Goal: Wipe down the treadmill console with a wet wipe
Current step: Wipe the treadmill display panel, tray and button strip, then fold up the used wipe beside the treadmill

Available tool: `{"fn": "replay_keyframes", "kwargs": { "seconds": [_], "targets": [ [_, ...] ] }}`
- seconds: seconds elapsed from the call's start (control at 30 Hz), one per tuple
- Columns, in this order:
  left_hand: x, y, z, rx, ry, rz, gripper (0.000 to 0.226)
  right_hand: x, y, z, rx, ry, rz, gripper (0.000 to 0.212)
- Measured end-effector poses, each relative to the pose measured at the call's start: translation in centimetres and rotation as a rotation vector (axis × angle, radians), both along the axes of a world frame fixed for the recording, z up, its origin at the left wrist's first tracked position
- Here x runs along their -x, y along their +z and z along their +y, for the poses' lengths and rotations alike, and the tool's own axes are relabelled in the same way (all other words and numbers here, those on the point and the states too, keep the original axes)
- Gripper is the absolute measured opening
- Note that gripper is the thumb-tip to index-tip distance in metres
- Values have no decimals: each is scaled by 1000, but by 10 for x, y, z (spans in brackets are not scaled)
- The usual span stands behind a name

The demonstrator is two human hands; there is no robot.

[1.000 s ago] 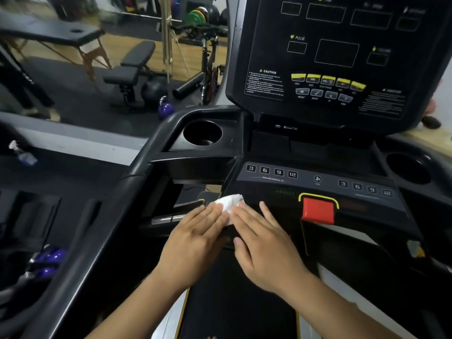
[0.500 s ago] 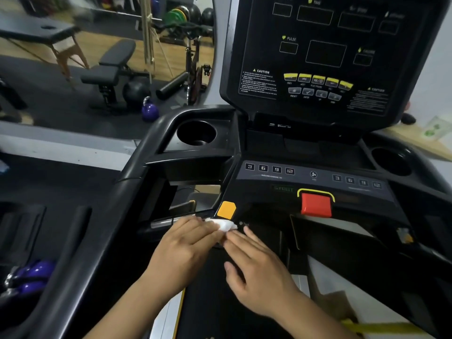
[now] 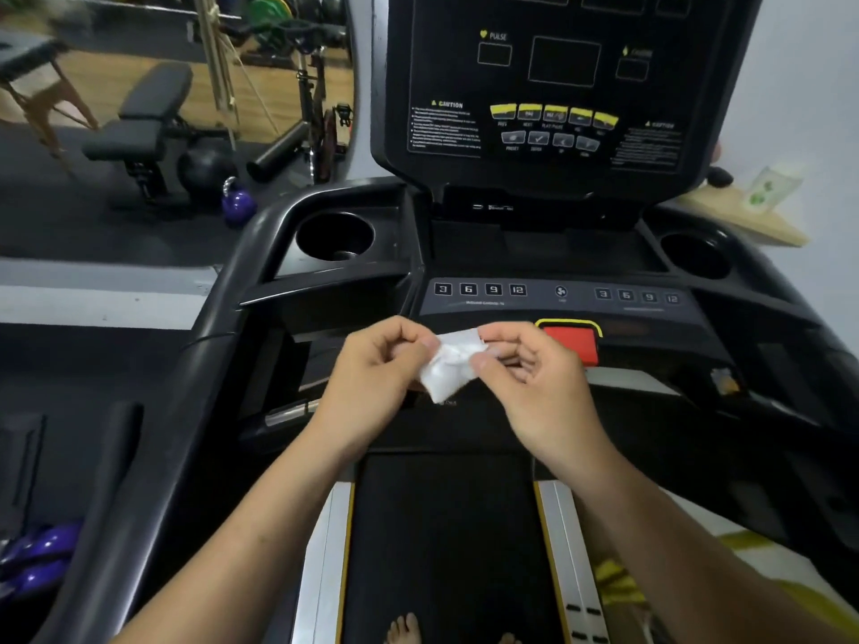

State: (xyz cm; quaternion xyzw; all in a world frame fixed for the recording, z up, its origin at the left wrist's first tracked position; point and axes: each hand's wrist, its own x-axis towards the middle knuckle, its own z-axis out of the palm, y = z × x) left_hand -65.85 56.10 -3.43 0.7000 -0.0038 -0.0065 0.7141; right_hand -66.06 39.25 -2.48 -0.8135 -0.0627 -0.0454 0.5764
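Note:
The black treadmill console (image 3: 553, 86) rises ahead, with a lower button strip (image 3: 558, 295) and a red stop button (image 3: 574, 343) under it. A crumpled white wet wipe (image 3: 451, 364) hangs in the air just in front of the lower panel. My left hand (image 3: 376, 369) pinches its left side and my right hand (image 3: 530, 369) pinches its right side. The wipe is off the console surface, held between both hands.
Cup holders sit at the left (image 3: 334, 237) and right (image 3: 695, 253) of the console. The belt (image 3: 446, 527) runs below my arms. A mirror at the left shows a bench (image 3: 148, 118) and a purple kettlebell (image 3: 238, 204). A bottle (image 3: 767, 183) stands on a wooden shelf at right.
Both hands lifted off the lower console edge and rose toward the middle, taking the wipe with them. The wipe, pressed flat before, is now held between the fingertips.

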Motion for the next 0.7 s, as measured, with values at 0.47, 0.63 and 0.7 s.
{"fn": "replay_keyframes", "kwargs": {
  "seconds": [0.47,0.63,0.7],
  "targets": [
    [44,28,-78,200,-255,101,29,70,22,-80,-275,-166,52,16],
    [90,43,-135,98,-390,41,15,134,27,-132,-239,-260,-6,14],
    [112,46,-158,74,-440,37,16,164,26,-151,-169,-261,-13,18]
  ]
}}
